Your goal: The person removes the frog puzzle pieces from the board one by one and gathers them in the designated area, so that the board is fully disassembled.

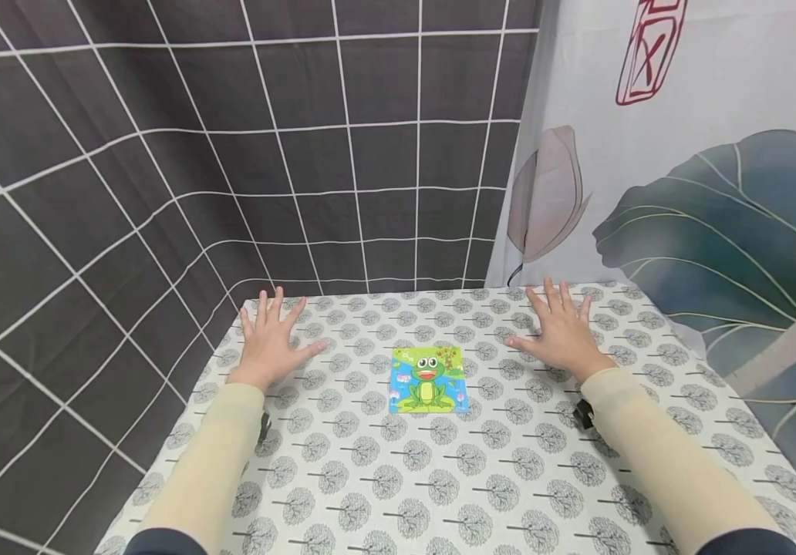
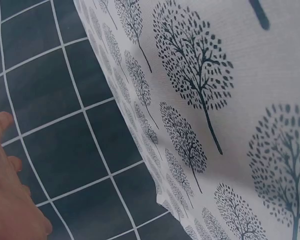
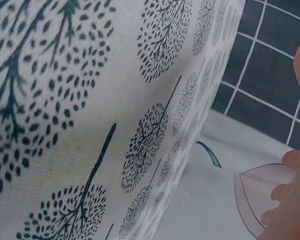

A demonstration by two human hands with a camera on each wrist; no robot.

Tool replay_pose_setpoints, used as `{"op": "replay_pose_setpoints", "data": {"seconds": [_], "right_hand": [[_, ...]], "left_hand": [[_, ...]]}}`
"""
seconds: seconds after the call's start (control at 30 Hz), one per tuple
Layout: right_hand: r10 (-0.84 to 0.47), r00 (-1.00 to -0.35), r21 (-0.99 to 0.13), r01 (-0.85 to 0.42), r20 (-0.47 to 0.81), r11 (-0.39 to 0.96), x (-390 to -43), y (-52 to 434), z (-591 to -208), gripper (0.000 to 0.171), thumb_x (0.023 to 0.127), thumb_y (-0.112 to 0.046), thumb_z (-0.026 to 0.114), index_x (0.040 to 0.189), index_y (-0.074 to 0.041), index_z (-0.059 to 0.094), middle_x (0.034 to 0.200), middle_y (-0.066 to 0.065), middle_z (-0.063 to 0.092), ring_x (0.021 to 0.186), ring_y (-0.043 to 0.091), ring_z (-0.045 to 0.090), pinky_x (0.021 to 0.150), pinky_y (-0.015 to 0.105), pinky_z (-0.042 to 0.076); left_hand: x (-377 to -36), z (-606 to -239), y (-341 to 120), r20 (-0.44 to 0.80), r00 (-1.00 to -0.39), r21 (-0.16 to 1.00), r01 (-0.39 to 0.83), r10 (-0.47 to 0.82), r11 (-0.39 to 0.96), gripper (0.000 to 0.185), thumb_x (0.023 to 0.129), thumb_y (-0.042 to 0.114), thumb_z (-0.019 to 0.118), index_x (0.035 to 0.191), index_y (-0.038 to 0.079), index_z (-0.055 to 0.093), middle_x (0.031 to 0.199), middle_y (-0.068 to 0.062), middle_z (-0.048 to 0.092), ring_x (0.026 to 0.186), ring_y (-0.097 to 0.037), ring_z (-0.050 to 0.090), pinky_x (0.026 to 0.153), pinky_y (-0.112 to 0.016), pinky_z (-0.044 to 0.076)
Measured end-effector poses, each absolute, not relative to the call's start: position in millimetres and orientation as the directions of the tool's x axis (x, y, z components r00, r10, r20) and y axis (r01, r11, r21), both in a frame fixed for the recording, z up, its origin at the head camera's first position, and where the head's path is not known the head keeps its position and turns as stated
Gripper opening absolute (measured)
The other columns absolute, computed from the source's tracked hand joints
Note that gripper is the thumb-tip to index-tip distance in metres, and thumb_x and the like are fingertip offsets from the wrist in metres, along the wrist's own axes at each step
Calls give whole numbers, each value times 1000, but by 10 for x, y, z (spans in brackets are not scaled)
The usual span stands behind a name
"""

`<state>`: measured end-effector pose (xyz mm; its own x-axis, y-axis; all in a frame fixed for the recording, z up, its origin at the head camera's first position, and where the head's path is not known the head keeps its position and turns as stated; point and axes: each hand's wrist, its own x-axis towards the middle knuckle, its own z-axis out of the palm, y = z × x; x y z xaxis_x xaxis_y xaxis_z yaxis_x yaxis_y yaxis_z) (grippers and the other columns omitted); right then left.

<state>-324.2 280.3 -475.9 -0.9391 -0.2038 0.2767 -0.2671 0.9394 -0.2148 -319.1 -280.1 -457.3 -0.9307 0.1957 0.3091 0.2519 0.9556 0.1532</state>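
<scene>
1. Head view: the left hand (image 1: 269,339) lay flat on the tree-print tablecloth (image 1: 440,478), fingers straight and spread, holding nothing. The right hand (image 1: 559,331) lay flat in the same way, fingers spread, nothing in its grasp.
2. Head view: a square frog puzzle (image 1: 428,379) lay flat on the cloth between the two hands, apart from both and slightly nearer the person than the palms. It showed a green frog on a blue and green ground.
3. Head view: both forearms wore pale sleeves (image 1: 655,447). A dark grid-pattern curtain (image 1: 162,154) hung behind and to the left; a pale curtain with large leaves (image 1: 717,193) hung to the right.
4. Left wrist view: fingertips of the left hand (image 2: 10,195) showed at the lower left edge, beside the cloth's edge (image 2: 140,130) and the grid curtain (image 2: 65,125). The grasp could not be judged here.
5. Right wrist view: part of the right hand (image 3: 290,200) showed at the right edge, with the cloth (image 3: 90,100) and the pale curtain (image 3: 210,200) beyond. Finger state was not readable here.
</scene>
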Motion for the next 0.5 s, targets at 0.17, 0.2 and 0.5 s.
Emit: {"op": "replay_pose_setpoints", "data": {"seconds": [0.17,0.2,0.5], "right_hand": [[-198,-946,-237,-260,256,936,-3237,2773,-4741,118,85,-81,64,168,-11,19,173,15,-15,156,40,-22,109,66,-33],[-197,-947,-239,-259,255,936,-3239,2769,-4743,118,84,-81,64,168,-11,19,173,14,-15,156,40,-22,109,66,-33],[-209,-941,-243,-275,268,930,-3276,2718,-4795,120,82,-85,62,167,-9,23,174,16,-12,156,42,-19,112,73,-26]], "left_hand": [[-3191,-4573,-2798,305,-933,153,248,193,957,104,85,81,62,168,29,26,175,-11,-6,157,-31,-24,115,-58,-32],[-3189,-4571,-2797,302,-934,150,246,193,957,105,85,84,59,168,29,26,175,-11,-7,157,-31,-24,114,-59,-32],[-3181,-4584,-2787,282,-940,163,246,194,955,102,87,77,64,168,28,25,175,-13,-8,157,-34,-22,117,-64,-27]]}}
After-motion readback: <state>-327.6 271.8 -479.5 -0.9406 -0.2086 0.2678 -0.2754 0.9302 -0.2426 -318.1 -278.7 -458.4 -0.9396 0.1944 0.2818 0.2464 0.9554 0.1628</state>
